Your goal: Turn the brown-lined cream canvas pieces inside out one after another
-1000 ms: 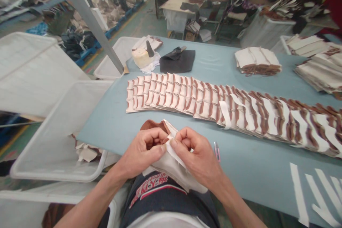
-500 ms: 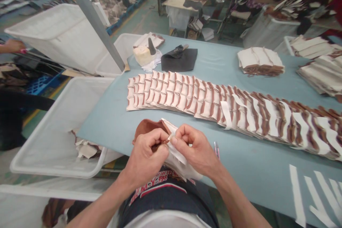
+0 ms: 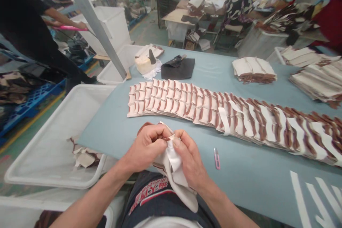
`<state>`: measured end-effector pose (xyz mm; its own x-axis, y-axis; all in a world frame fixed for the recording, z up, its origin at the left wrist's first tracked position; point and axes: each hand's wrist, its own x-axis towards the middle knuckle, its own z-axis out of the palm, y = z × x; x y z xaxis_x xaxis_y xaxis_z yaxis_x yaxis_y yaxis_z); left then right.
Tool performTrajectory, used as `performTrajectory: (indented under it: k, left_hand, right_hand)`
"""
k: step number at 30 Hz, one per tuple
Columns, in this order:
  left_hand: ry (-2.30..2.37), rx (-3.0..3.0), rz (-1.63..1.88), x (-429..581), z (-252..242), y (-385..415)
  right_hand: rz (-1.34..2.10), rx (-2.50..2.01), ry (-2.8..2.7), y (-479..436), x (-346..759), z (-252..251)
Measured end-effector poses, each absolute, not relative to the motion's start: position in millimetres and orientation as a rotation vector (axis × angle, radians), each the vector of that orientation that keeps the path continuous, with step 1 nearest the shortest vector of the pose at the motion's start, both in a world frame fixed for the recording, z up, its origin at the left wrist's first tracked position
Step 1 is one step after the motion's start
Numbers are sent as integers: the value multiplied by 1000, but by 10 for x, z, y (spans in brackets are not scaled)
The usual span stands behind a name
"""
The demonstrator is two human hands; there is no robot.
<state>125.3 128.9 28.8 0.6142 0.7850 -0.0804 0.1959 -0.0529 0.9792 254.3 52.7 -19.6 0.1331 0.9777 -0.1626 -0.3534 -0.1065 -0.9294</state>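
My left hand (image 3: pixel 145 146) and my right hand (image 3: pixel 189 160) pinch a cream fabric piece (image 3: pixel 176 181) together in front of my lap. A white strip (image 3: pixel 173 158) on it runs between my fingers, and a little brown edge (image 3: pixel 145 125) shows behind my left hand. The lower part of the piece hangs down over my dark printed shirt (image 3: pixel 149 196). Small pink-handled snips (image 3: pixel 216 158) lie on the blue-grey table (image 3: pixel 112 139) to the right of my right hand, not touching it.
A long overlapping row of cream-and-brown pieces (image 3: pixel 203 110) spans the table, with stacks (image 3: pixel 253 70) beyond it. White strips (image 3: pixel 301 199) lie at front right. White bins (image 3: pixel 56 181) stand to the left, and a co-worker (image 3: pixel 26 17) stands at upper left.
My view has swung slightly, and a co-worker has come into view at upper left. The cream piece now hangs lower, and my fingers have shifted along its white strip.
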Motion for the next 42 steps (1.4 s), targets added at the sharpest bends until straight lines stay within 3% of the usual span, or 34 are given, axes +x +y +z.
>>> performTrajectory:
  k: [4,8,11,15,21,27,37,42]
  left_hand:
    - [791,1628,491,1219,382,1325]
    - [778,1669,366,1221,464,1319]
    - [771,1712,359,1200,495,1341]
    - [741,1701,308,1117,579,1367]
    - [642,1797,228,1013,815,1366]
    - [516,1949,283,982,1010,1289]
    - [694,1961,338,931,950,1095]
    - [767,2263,447,962,900,1037]
  right_hand:
    - [1548,-919,-775,520,2652,-151]
    - [1491,-921,-952,513,2759,-176]
    - [1197,-1132,-1247,566,2864,-210]
    - [557,-1382,-1493,667,3037,-157]
    - [233,-1061,-1804,646,3062,335]
    - [241,-975,-2104,717,2999,687]
    - [733,-1181,-2145,613,3014,664]
    - [782,-1332,-2102,588,2990,665]
